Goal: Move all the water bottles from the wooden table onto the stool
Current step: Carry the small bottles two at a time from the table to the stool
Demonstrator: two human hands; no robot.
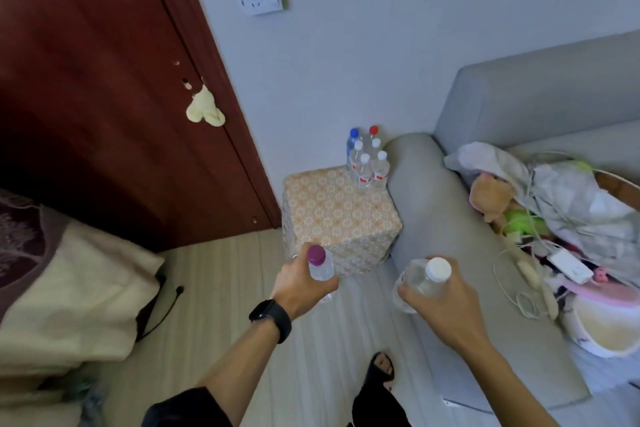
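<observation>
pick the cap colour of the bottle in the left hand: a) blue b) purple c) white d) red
b: the left hand grips the purple-capped bottle, while the white-capped bottle is in the right hand.

I grip a clear purple-capped bottle (320,265) upright in my left hand (301,282) and a white-capped bottle (426,279), tilted, in my right hand (436,302) — the patterned stool (332,215) sits at twelve o'clock, with a cluster of bottles (367,163) upright at its one-o'clock corner.
</observation>
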